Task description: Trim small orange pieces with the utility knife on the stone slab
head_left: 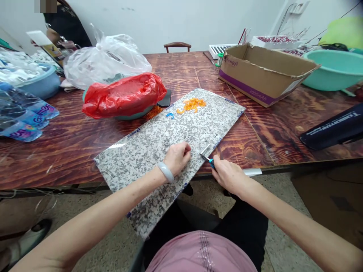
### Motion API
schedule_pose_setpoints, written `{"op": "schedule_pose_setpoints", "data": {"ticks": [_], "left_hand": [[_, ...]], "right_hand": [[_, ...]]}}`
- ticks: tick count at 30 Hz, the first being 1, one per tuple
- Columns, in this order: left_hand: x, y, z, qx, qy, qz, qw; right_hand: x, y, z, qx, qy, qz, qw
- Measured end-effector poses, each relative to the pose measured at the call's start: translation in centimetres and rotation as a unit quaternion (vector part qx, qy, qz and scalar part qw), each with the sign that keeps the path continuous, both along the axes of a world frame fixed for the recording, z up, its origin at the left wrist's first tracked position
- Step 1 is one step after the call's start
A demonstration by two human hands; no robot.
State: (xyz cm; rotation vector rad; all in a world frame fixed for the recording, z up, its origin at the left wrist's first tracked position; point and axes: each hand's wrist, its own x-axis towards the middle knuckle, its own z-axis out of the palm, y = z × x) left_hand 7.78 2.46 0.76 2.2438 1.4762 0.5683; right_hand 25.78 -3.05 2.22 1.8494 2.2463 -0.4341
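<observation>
My right hand (pixel 228 174) is wrapped round a small pair of blue-handled pliers (pixel 209 160), whose dark jaws point left over a speckled stone-pattern board (pixel 147 151). A short whitish strip (pixel 205 149) lies beside the jaws. To the left, my left hand (pixel 179 156) is closed with fingertips together, just above the board; whatever it may hold is too small or hidden to make out. A pale bangle (pixel 166 172) circles that wrist. Farther up the board are a pile of orange pieces (pixel 193 105) and a few blue pieces (pixel 170 115).
Left of the board, a red plastic bag (pixel 124 94) covers a basin, with a clear bag (pixel 110 56) behind it. Water bottles (pixel 25 113) stand at far left. At right are a cardboard box (pixel 263 75), a green basin (pixel 337 71) and a dark cylindrical object (pixel 334 126).
</observation>
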Motion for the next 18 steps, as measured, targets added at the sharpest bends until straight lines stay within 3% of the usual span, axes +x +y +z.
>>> {"op": "schedule_pose_setpoints", "data": {"ticks": [6,12,15,18], "left_hand": [[-0.5,-0.2,0.5,-0.063,-0.059,-0.017,0.996],[-0.4,-1.2,0.6,-0.067,-0.083,-0.017,0.994],[-0.4,-1.4,0.8,-0.071,-0.083,-0.009,0.994],[-0.3,-1.4,1.1,-0.080,-0.073,-0.004,0.994]], "right_hand": [[3.0,2.2,-0.2,0.014,0.074,0.033,0.997],[6.7,6.5,1.7,0.007,0.161,0.149,0.976],[6.8,8.6,2.0,0.054,0.176,0.148,0.972],[5.7,10.3,1.4,0.053,0.177,0.186,0.965]]}}
